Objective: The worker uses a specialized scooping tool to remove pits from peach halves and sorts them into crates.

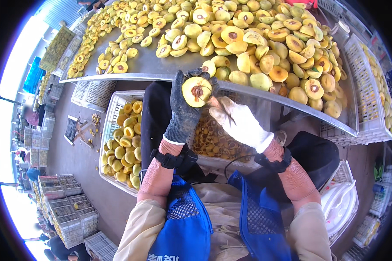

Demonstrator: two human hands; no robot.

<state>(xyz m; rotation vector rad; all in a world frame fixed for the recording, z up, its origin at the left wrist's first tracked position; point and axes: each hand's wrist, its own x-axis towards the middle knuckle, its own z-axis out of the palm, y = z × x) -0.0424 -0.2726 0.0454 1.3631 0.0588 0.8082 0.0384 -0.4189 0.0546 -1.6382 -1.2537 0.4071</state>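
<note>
Head view: left grip [182, 108] holds halved fruit [197, 92].

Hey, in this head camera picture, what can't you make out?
All in the head view:
- Whether the right hand holds a tool: its own fingers hide its grip.
- The back of the halved fruit: turned away, against the left hand.
- Part of the bin between the knees: hands cover it.
- The fruit heap's far end: cut by the top edge.
- Contents of far-left crates: too small.

A halved yellow fruit [197, 92], its brown-centred cut face turned up, is held by the near edge of the table [154, 65].
</note>
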